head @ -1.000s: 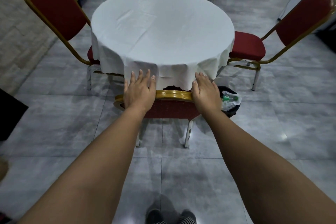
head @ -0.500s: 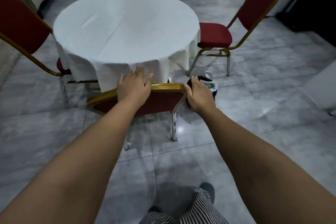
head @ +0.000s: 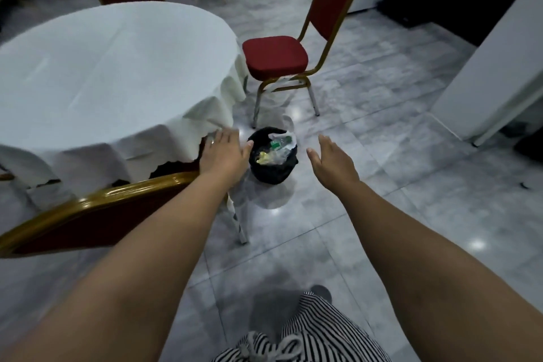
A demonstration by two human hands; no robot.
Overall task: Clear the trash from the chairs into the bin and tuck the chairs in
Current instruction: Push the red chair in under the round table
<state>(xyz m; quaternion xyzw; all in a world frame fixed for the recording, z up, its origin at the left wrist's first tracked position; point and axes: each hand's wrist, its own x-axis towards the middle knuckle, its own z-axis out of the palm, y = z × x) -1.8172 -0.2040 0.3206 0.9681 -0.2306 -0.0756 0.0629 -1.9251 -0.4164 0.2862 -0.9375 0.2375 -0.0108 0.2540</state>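
While the near chair (head: 97, 209) sits pushed in under the round table (head: 108, 67) at about eight o'clock, both of the person's hands are free. The left hand (head: 224, 153) has its fingers spread flat, just by the edge of the tablecloth, and I can't tell if it touches it. The right hand (head: 333, 160) floats over the floor with fingers apart, holding nothing. Between the hands sits the little black bin (head: 273, 161), with trash inside. At one o'clock the other red chair (head: 296, 47) stands away from the table, not tucked in, and I see no trash on its seat. It looks stiff and a bit heavy, with a metal frame. I think the gold top rail of its back is the best place to hold, with both hands, and its feet should slide easily on the shiny tiles.
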